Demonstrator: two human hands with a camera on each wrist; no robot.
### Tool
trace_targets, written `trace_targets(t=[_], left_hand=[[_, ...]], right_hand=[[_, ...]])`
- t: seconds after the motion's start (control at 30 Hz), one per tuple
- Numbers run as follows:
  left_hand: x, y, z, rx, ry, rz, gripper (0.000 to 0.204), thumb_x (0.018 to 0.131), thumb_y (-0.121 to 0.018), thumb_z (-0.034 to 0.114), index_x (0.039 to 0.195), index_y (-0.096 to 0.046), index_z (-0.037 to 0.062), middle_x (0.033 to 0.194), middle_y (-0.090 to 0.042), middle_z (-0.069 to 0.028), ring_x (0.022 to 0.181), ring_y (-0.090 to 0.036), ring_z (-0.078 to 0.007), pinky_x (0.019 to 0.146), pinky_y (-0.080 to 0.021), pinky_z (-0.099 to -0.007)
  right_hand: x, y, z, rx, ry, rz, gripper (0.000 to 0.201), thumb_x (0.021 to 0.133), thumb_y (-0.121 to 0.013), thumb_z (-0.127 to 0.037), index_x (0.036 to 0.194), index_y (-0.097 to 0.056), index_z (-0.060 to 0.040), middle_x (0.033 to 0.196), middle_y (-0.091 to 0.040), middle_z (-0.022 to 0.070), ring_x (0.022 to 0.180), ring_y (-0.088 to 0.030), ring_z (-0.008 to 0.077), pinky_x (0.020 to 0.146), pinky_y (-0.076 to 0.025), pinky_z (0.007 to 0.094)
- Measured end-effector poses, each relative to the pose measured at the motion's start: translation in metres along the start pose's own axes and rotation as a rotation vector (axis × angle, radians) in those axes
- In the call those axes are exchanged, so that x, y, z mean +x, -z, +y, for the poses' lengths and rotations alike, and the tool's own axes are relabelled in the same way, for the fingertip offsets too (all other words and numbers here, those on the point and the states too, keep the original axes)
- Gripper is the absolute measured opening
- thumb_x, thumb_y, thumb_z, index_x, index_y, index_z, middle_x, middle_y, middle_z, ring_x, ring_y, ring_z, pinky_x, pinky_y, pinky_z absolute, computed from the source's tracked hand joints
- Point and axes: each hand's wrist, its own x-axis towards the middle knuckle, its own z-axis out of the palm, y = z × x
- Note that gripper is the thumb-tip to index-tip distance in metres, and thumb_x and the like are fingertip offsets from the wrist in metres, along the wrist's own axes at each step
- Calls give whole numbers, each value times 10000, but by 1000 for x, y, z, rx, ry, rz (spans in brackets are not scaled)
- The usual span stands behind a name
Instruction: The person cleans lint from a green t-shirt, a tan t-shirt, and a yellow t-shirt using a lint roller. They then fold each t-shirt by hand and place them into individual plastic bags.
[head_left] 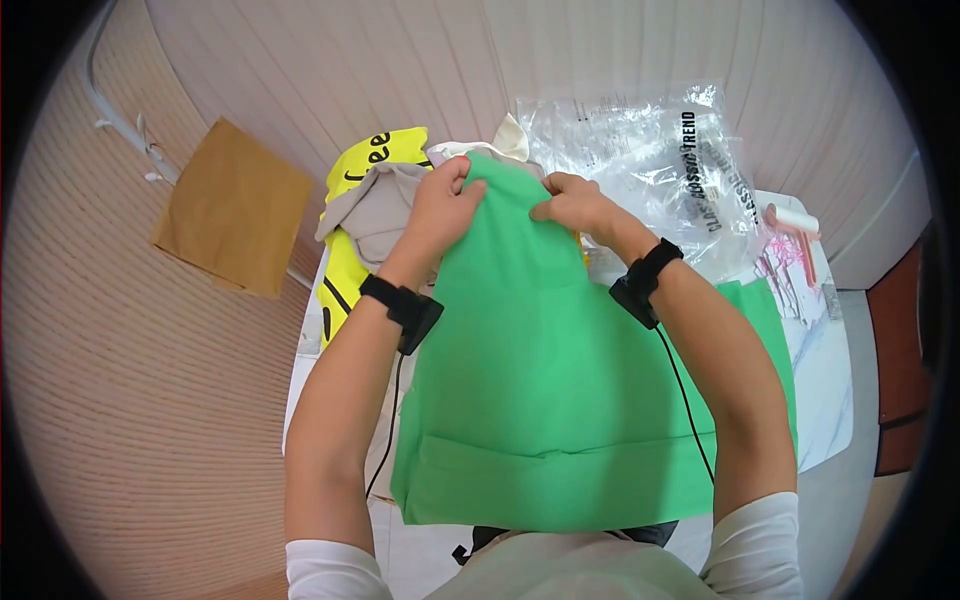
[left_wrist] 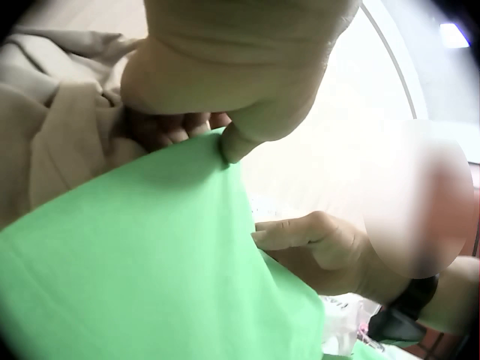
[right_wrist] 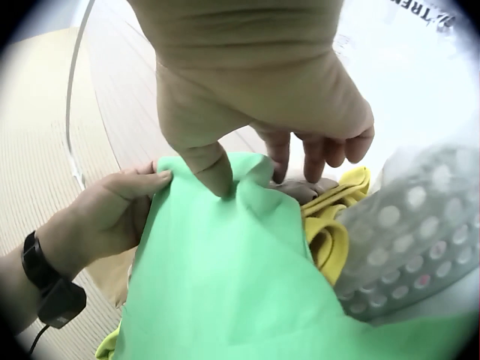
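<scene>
A green cloth (head_left: 540, 350) spreads from the far side of the table down to the near edge, its far end raised and narrowed between both hands. My left hand (head_left: 437, 212) pinches the far left corner between thumb and fingers; in the left wrist view that hand (left_wrist: 232, 82) has its thumb on the green fabric (left_wrist: 150, 247). My right hand (head_left: 585, 210) pinches the far right edge. In the right wrist view, the right thumb presses a fold of the green cloth (right_wrist: 217, 262), with the fingers of this hand (right_wrist: 259, 97) behind it.
Left of the cloth lie a yellow garment (head_left: 343, 268) with black print and a grey-beige cloth (head_left: 375, 215). Clear plastic packaging (head_left: 640, 160) is at the back right, beside a pinkish roller (head_left: 793, 220). A brown paper piece (head_left: 235, 210) hangs at the left near a white pole (head_left: 125, 128).
</scene>
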Motion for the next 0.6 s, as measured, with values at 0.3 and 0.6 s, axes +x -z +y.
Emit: trace_targets(t=[0.3, 0.6], left_hand=[[-26, 16, 33, -636, 203, -80, 252, 1021, -524, 33, 1239, -652, 30, 1163, -693, -63, 1025, -672, -148, 919, -555, -291], [-34, 24, 37, -793, 117, -220, 313, 1019, -461, -10, 1299, -600, -28, 1222, -667, -115, 1140, -652, -206, 1028, -532, -350]], right_hand=[[-16, 10, -5, 492, 199, -216, 329, 824, -721, -61, 1133, -637, 12, 1082, -698, 138, 963, -672, 197, 844, -541, 322], [-49, 24, -32, 532, 52, -577, 391, 871, -735, -85, 1244, -650, -1, 1070, -720, 63, 969, -690, 156, 948, -539, 315]])
